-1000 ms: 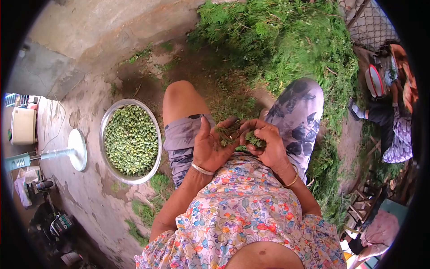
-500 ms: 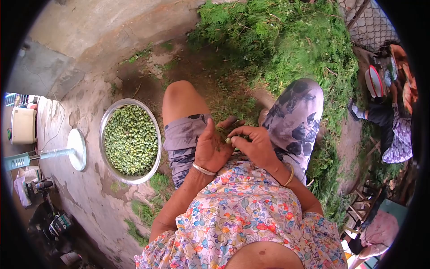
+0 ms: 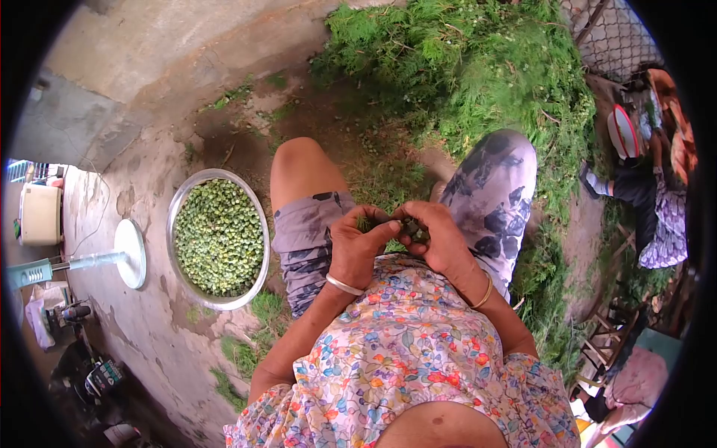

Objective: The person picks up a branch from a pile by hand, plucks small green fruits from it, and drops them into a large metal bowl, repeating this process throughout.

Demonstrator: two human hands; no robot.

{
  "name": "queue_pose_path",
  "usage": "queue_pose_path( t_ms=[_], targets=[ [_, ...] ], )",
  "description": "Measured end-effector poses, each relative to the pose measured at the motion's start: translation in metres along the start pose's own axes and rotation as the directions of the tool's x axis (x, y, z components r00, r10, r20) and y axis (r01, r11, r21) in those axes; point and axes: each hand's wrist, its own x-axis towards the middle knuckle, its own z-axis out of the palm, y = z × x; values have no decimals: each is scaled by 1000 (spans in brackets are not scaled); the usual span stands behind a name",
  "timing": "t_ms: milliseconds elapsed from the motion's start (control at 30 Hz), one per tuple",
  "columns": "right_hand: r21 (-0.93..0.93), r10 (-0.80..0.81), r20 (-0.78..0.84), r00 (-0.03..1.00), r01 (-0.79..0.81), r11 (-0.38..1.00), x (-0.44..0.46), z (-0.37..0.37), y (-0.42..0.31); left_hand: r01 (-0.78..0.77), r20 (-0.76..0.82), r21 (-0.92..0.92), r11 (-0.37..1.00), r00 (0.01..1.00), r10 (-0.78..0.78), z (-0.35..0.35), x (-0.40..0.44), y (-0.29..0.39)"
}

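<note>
Both hands meet over my lap, between my knees. My left hand (image 3: 357, 245), with a silver bangle at its wrist, is closed around a small green sprig (image 3: 364, 222); its thumb reaches toward the other hand. My right hand (image 3: 442, 237), wearing a gold-coloured bangle, is curled over several small green seed cones (image 3: 413, 230) that show in its fingers and palm. Left of my knee stands a wide metal basin (image 3: 175, 257) with a heap of similar green cones (image 3: 218, 237) in it.
Cut feathery green branches (image 3: 478, 75) are piled ahead and to the right. A standing fan (image 3: 131, 254) is on the left. At the right edge another person (image 3: 635, 190) sits near a red-rimmed basin (image 3: 624, 132). Loose sprigs (image 3: 258, 328) lie on the ground.
My left hand has gone from open-palmed to curled, its thumb now touching near the right fingers. My right hand has turned, and more cones show in it.
</note>
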Motion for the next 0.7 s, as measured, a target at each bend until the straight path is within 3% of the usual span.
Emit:
queue_pose_path(
  t_ms=[67,200,267,300,367,400,433,500,533,567,633,667,700],
  targets=[
    [91,104,-56,993,-99,991,-1,5,-6,2,26,-58,998,1000,0,3,-3,5],
    [-13,49,-43,998,-50,999,5,1,-2,-19,85,-39,999,996,22,0,-5,12],
    [116,21,-40,999,-17,993,6,-5,-4,-13,63,-267,964,998,31,-5,-4,10],
    [112,19,-37,999,-15,994,6,-7,-7,-18,62,-268,963,997,36,-6,-2,10],
    [269,-89,-39,995,96,958,7,-11,-16,-87,93,-88,992,991,95,-11,9,10],
    [254,-91,-68,993,106,961,6,-14,-22,-242,222,510,826,964,146,-19,17,16],
    [247,-93,-61,994,106,963,6,-14,-27,-248,218,506,826,963,156,-16,15,17],
    [291,-164,-88,983,182,939,5,-12,-35,-535,341,792,295,788,513,-8,8,24],
    [331,-154,-57,986,164,929,4,-11,-39,-545,382,701,461,832,402,-15,10,28],
    [326,-155,-50,987,163,931,2,-5,-42,-545,378,701,460,831,409,-13,7,29],
    [284,-161,-124,979,190,940,-4,11,-47,-478,386,877,50,762,520,-4,-2,31],
    [277,-157,-104,982,180,944,-5,18,-48,-490,302,820,298,811,501,-4,-4,29],
    [199,-225,-75,972,235,951,-8,24,-47,-479,286,827,293,809,514,-3,-5,28]
  ],
)
